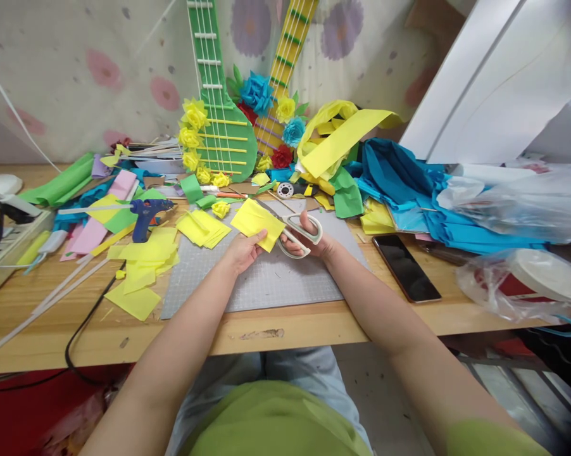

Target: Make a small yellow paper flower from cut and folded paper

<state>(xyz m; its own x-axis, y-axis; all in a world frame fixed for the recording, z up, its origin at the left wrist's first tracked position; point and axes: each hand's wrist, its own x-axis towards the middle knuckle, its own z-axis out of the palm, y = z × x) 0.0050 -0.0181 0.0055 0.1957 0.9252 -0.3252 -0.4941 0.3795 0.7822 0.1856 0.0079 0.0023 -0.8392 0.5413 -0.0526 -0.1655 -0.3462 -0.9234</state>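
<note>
My left hand (244, 252) pinches the lower edge of a yellow paper piece (256, 221) above the grey cutting mat (276, 285). In my right hand (309, 237) is a pair of scissors (316, 229) with pale handles, my fingers through the loops. Their blades point up and left and are partly hidden behind the yellow paper. Close by on the mat lie a stack of yellow paper squares (204, 229) and a small yellow paper flower (221, 209).
Left are a blue glue gun (145, 218), loose yellow sheets (136, 301) and white sticks. A green paper guitar (226, 136) and a yellow one (290, 50) lean at the back. On the right lie a phone (406, 267), blue crepe paper (399, 177) and a bagged tub (532, 278).
</note>
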